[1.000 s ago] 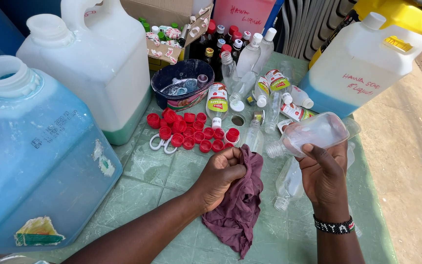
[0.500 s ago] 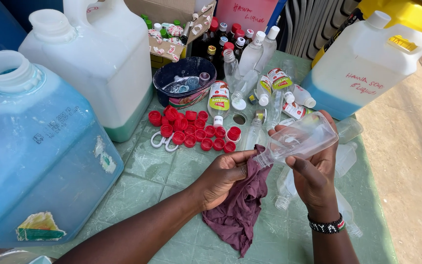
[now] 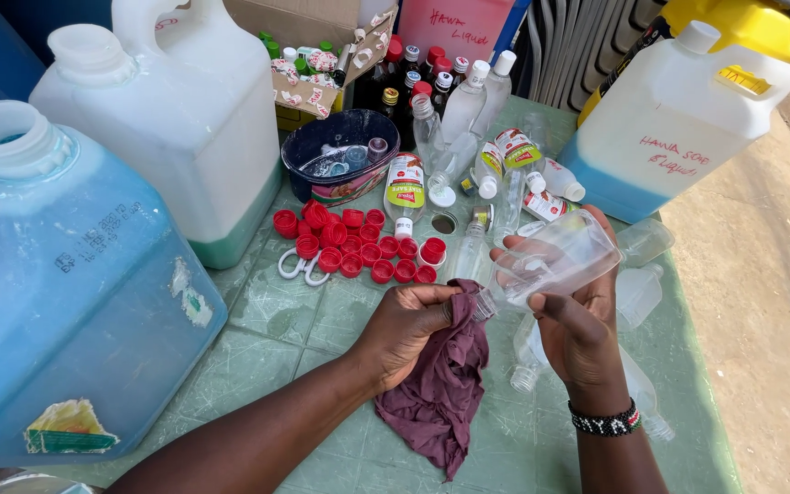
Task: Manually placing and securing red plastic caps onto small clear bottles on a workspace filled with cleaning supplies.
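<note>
Since a second ago, the clear plastic bottle (image 3: 555, 261) has tipped from nearly level to neck-down toward the cloth, and the left hand has come up off the desk to meet its mouth.

Largest in view is the pale blue translucent plastic jerrycan (image 3: 57, 284) at the near left, its wide neck uncapped. Behind it stands a white plastic jerrycan (image 3: 171, 119) with greenish liquid low inside, and at the far right another white plastic jerrycan with blue liquid at its base (image 3: 674, 128). All rest on the green tiled desk (image 3: 276, 338).

A dark blue round plastic bowl (image 3: 340, 155) sits between the jerrycans, with a cluster of capped bottles (image 3: 454, 101) behind it. A maroon cloth rag (image 3: 441, 384) hangs down from the left hand onto the desk. Several empty clear bottles (image 3: 637, 293) lie just beside the right hand. Loose red plastic screw caps (image 3: 358, 247) lie heaped in front of the bowl, with white-handled scissors (image 3: 299, 267) touching their left edge.

The right hand (image 3: 582, 325), a beaded band at its wrist, has its grip closed around the clear bottle's body. The left hand (image 3: 409, 320) has its grip pinched on the rag, pressing it at the bottle's mouth.
</note>
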